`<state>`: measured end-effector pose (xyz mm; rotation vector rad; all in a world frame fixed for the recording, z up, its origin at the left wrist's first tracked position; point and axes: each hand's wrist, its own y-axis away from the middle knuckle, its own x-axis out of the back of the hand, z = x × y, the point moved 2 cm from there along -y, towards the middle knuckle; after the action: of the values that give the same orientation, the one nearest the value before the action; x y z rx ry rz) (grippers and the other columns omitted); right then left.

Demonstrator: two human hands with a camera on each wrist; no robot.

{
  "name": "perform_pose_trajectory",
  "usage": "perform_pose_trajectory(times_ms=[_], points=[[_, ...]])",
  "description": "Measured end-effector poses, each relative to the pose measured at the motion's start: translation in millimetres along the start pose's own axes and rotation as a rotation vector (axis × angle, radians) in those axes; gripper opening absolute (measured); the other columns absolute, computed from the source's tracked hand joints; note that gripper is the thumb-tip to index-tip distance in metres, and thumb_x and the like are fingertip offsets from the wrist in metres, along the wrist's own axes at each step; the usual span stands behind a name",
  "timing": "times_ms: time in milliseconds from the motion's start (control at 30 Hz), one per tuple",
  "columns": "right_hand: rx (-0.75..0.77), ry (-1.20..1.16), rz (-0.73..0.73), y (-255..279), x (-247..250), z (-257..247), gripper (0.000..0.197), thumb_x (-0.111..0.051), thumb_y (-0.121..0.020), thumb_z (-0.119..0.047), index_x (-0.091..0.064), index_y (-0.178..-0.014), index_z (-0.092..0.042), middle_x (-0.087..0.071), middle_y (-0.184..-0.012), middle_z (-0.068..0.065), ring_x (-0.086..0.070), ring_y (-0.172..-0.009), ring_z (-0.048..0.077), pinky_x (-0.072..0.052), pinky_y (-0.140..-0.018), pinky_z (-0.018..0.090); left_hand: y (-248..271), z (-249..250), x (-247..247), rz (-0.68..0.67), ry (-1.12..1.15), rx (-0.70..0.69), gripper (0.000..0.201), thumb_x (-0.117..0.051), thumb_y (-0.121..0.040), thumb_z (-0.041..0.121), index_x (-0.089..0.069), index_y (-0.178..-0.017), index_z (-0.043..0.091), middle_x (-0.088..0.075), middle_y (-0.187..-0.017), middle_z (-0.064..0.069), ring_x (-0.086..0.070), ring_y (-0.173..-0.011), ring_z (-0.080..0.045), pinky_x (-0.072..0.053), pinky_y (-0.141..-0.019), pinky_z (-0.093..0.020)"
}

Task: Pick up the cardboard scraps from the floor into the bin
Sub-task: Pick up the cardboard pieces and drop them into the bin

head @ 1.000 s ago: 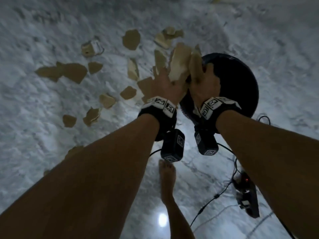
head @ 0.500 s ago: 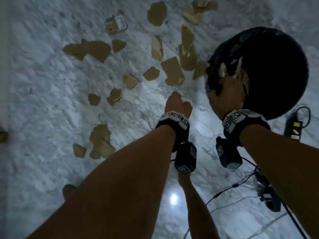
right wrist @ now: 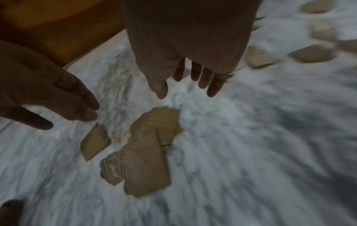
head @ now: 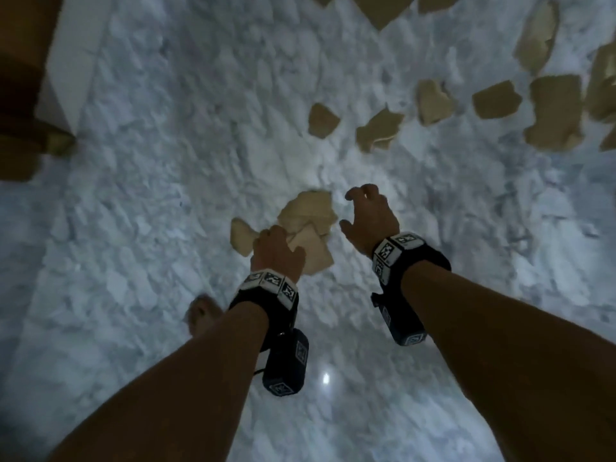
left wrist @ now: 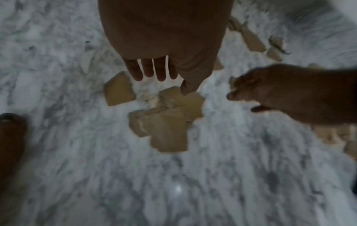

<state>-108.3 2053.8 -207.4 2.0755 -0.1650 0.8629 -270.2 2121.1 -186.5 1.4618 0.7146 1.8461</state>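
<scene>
A pile of overlapping brown cardboard scraps (head: 311, 211) (left wrist: 170, 122) (right wrist: 146, 152) lies on the white marble floor, with one small scrap (head: 240, 236) (left wrist: 117, 91) (right wrist: 94, 142) just left of it. My left hand (head: 280, 241) (left wrist: 160, 76) hovers over the pile's left side with straight fingers and holds nothing. My right hand (head: 360, 208) (right wrist: 185, 85) hangs over the floor just right of the pile, fingers spread and loosely bent, also empty. The bin is out of view.
Several more scraps (head: 433, 101) lie in a row at the upper right, a large one (head: 553, 111) among them. Brown wooden furniture (head: 20, 78) stands at the far left. My bare foot (head: 201, 315) is on the floor below the left wrist.
My right hand was at the black bin with scraps and is now empty. Both hands have moved left and down to this pile, and the bin has left the view.
</scene>
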Motion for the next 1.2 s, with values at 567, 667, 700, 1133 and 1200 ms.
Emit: perform_pose_trajectory(times_ms=[567, 667, 700, 1133, 1200], points=[[0.262, 0.566, -0.207, -82.6, -99.8, -15.3, 0.080, -0.079, -0.070, -0.033, -0.036, -0.136, -0.021, -0.044, -0.129, 0.014, -0.046, -0.116, 0.036, -0.039, -0.091, 0.043, -75.6, -58.7, -91.1, 0.106, -0.140, 0.173, 0.086, -0.076, -0.070, 0.049, -0.034, -0.133, 0.009, -0.051, -0.124, -0.009, -0.049, -0.116, -0.030, -0.039, -0.092, -0.046], [0.149, 0.406, -0.308, -81.2, -89.4, -6.3, 0.076, -0.077, -0.077, -0.034, -0.037, -0.140, -0.020, -0.046, -0.130, 0.011, -0.053, -0.113, 0.036, -0.043, -0.086, 0.038, -72.6, -68.6, -87.2, -0.013, -0.137, 0.182, 0.061, -0.066, -0.080, 0.049, -0.049, -0.124, 0.011, -0.053, -0.127, -0.009, -0.049, -0.119, -0.029, -0.037, -0.097, -0.046], [0.129, 0.367, -0.309, -79.9, -85.6, -4.1, 0.074, -0.076, -0.078, -0.033, -0.039, -0.140, -0.019, -0.047, -0.131, 0.011, -0.053, -0.113, 0.036, -0.044, -0.085, 0.037, -70.7, -71.9, -83.6, -0.038, -0.147, 0.173, 0.052, -0.063, -0.083, 0.049, -0.055, -0.120, 0.013, -0.054, -0.126, -0.008, -0.050, -0.119, -0.029, -0.037, -0.098, -0.046], [0.084, 0.235, 0.143, -178.7, 9.2, -45.1, 0.073, -0.074, -0.076, -0.037, -0.042, -0.140, -0.021, -0.023, -0.149, 0.013, -0.033, -0.132, 0.038, -0.041, -0.102, 0.047, -144.0, -90.2, -4.4, 0.019, 0.123, 0.298, 0.069, -0.064, -0.064, 0.056, -0.047, -0.125, 0.029, -0.027, -0.148, -0.009, -0.025, -0.135, -0.034, -0.032, -0.108, -0.048], [0.078, 0.237, 0.125, -200.7, 14.1, -55.7, 0.074, -0.072, -0.080, -0.038, -0.038, -0.143, -0.021, -0.008, -0.158, 0.009, -0.018, -0.143, 0.036, -0.035, -0.108, 0.049, -148.4, -84.4, -4.7, 0.017, 0.065, 0.336, 0.051, -0.064, -0.076, 0.048, -0.052, -0.118, 0.022, -0.025, -0.147, -0.012, -0.030, -0.129, -0.037, -0.036, -0.101, -0.043]])
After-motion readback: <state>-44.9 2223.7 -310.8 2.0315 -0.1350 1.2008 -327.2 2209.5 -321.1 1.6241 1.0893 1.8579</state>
